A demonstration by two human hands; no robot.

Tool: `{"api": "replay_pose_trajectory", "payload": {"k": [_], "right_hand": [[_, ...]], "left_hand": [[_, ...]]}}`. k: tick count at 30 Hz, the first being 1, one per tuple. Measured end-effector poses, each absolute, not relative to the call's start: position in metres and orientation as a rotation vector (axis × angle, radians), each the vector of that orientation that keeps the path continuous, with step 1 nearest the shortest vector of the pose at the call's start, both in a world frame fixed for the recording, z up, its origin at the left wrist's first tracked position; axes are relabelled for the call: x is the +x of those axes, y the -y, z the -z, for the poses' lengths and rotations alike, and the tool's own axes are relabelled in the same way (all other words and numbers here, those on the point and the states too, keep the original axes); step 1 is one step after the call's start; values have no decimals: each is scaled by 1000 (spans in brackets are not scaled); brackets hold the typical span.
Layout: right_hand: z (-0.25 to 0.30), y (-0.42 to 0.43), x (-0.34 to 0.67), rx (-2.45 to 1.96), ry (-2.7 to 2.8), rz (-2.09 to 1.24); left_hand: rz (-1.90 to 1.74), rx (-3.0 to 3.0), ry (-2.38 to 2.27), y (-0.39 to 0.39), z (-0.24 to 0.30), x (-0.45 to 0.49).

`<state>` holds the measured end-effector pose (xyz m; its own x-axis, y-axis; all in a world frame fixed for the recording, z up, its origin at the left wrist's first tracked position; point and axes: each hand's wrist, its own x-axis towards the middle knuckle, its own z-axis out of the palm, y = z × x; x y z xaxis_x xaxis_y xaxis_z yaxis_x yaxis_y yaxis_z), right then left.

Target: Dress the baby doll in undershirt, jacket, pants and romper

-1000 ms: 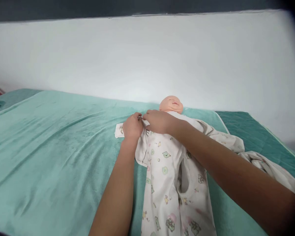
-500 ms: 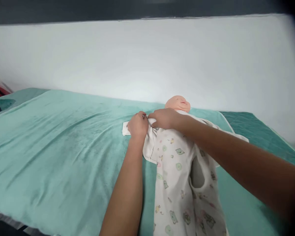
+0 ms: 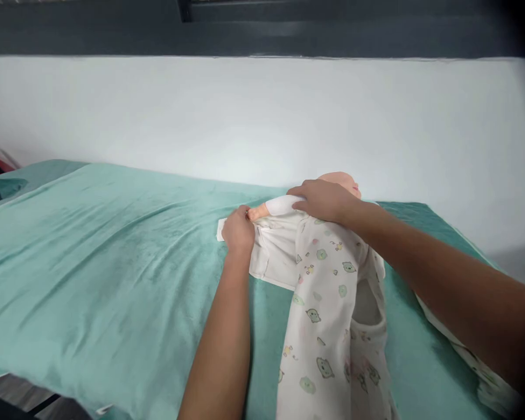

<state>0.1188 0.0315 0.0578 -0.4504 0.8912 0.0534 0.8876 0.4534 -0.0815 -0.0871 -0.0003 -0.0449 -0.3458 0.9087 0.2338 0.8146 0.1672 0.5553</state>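
A baby doll lies on the bed, its pale pink head (image 3: 340, 179) turned to the right and partly hidden behind my right hand (image 3: 324, 201). My left hand (image 3: 238, 230) is closed around the end of the doll's forearm (image 3: 259, 212), hiding most of the doll's hand. A plain white sleeve (image 3: 283, 205) covers the upper part of that arm. At the shoulder, my right hand's thumb and fingers are curled round the sleeve. White baby clothes (image 3: 321, 303) printed with green and yellow animals cover the body and legs. An opened white garment flap (image 3: 275, 251) spreads beneath the arm.
Light green plush bedding (image 3: 126, 280) stretches left and under the doll. Darker green quilted cloth (image 3: 424, 224) lies at the right. A white wall (image 3: 201, 116) stands behind the bed. More printed white cloth (image 3: 485, 373) lies at the lower right, partly behind my right arm.
My right hand has moved right, up to the doll's shoulder. The doll's forearm and white sleeve now show between my hands. The doll's head has shifted right and turned away.
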Motion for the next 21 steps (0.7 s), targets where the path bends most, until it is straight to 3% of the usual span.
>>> {"api": "replay_pose_trajectory", "payload": {"k": [8,14,21], "right_hand": [[-37,-35,88,-1602,2683,-126],[-31,-30,73,-1568,2721,-92],[-13,6,150,-1649,1931,-248]], "left_hand": [[-740,1967,-2421,-5,40,-74],[-650,2262,-2122,-8,40,-58],[-781,2127,-2256,-10,42,-62]]}}
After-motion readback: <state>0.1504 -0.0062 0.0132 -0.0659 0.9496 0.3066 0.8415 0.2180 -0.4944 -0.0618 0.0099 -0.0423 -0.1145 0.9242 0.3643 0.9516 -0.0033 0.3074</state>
